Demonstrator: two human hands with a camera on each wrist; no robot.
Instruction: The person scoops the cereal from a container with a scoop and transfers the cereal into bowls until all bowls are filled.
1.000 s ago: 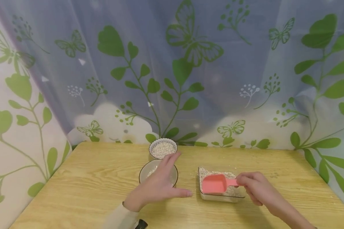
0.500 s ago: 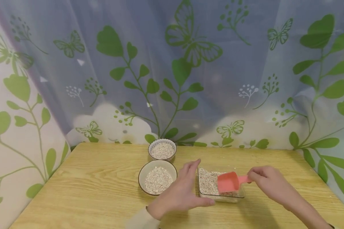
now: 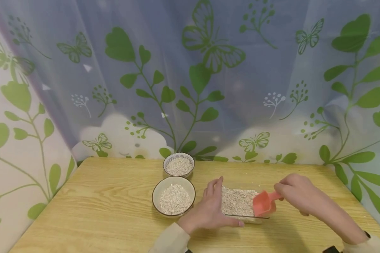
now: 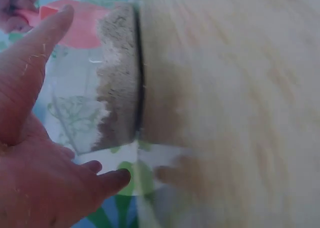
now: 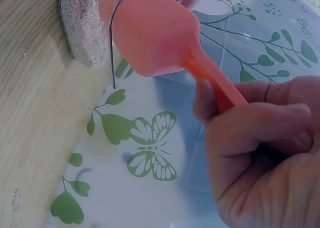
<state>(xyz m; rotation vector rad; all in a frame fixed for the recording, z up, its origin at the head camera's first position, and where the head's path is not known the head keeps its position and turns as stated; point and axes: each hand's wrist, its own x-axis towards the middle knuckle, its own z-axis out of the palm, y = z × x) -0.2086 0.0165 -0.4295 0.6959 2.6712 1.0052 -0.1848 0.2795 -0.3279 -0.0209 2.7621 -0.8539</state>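
Observation:
A pink scoop [image 3: 263,203] is tilted at the right end of a clear rectangular glass container [image 3: 247,220] of oat flakes [image 3: 237,202]. My right hand [image 3: 299,193] grips its handle with curled fingers, and in the right wrist view the scoop's bowl [image 5: 150,33] reaches over the container's rim. My left hand [image 3: 210,207] is spread at the container's left end, thumb along the front side and fingers toward the back. In the left wrist view the left hand's fingers [image 4: 112,183] look straight; whether they touch the glass, I cannot tell.
Left of the container stands a dark-rimmed bowl [image 3: 157,191] holding oat flakes. Behind it is a smaller fluted bowl [image 3: 191,172], also with flakes. The wooden table [image 3: 114,211] ends at a patterned curtain [image 3: 215,140].
The left hand has moved right, from over the dark-rimmed bowl to the container's left end. The right hand has drawn the scoop rightward across the oats, and it is now tipped more steeply.

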